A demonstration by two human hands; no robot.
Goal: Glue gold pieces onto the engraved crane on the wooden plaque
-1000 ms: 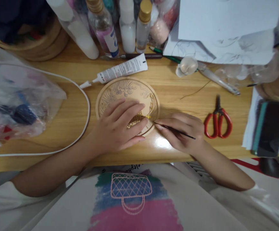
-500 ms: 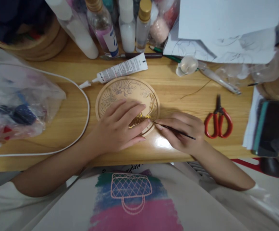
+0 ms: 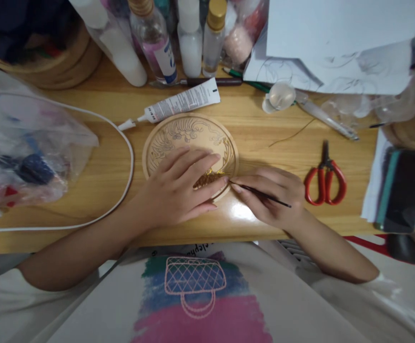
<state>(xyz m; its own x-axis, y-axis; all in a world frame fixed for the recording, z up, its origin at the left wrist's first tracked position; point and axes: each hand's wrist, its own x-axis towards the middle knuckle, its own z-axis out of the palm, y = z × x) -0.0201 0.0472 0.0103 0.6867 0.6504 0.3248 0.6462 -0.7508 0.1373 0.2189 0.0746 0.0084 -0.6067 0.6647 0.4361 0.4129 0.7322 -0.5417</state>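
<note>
A round wooden plate (image 3: pixel 193 138) carries fine line drawings and gold wire-like work near its lower right. My left hand (image 3: pixel 178 190) lies across the plate with its fingers spread, covering much of the lower left part. Its index fingertip is beside the tip of a thin dark stick-like tool (image 3: pixel 264 194), whose exact kind I cannot make out. Pinched around that tool are the fingers of my right hand (image 3: pixel 277 193), just off the plate's right edge. The tool's point reaches the plate's rim, close to the gold work.
A white tube (image 3: pixel 184 104) lies just behind the plate. Red-handled pliers (image 3: pixel 324 178) and a phone (image 3: pixel 405 190) are to the right. Several bottles (image 3: pixel 189 47) stand at the back, papers (image 3: pixel 336 38) behind right. A white cable (image 3: pixel 130 157) loops near a plastic bag (image 3: pixel 32 157).
My left index fingertip has edged slightly right, toward the tool's tip. Otherwise both hands, the tool and the plate are almost where they were.
</note>
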